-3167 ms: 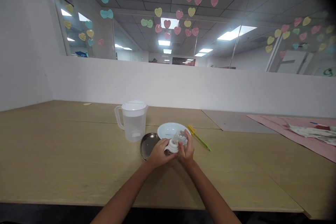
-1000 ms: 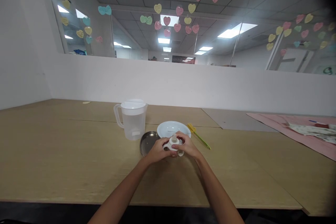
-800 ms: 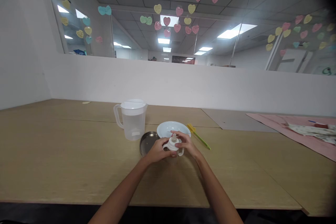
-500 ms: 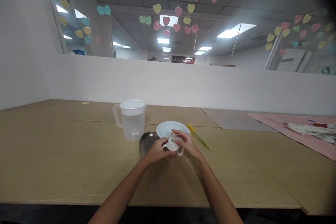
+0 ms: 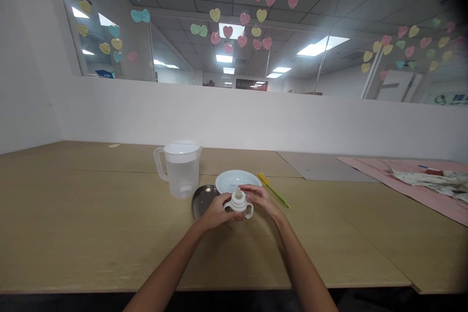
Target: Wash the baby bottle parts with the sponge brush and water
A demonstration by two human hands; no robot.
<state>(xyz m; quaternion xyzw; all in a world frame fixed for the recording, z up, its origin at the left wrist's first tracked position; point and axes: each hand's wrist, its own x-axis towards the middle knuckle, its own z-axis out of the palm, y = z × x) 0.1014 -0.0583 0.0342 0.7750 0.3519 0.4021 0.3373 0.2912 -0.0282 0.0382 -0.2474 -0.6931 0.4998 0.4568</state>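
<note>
A small baby bottle (image 5: 238, 204) with a white collar, a nipple on top and two side handles stands upright between my hands. My left hand (image 5: 218, 211) is wrapped round its left side, by the handle. My right hand (image 5: 263, 200) is at the bottle's upper right, with its fingers curved and apart beside the collar; whether a fingertip touches it is hard to see. Just behind the bottle lies a white bowl (image 5: 237, 177), partly covered by my right fingers. A dark metal dish (image 5: 203, 199) is partly hidden behind my left hand.
A clear lidded pitcher (image 5: 182, 170) stands at the back left of the dish. To the right of the bowl lies a yellow-and-green brush (image 5: 274, 191). A pink cloth (image 5: 369, 168) with other items on it covers the far right of the wooden table (image 5: 109, 234).
My right fingers have moved off the nipple and collar to the right, leaving the bottle's top more exposed. My left hand still holds the bottle. The camera view has shifted slightly.
</note>
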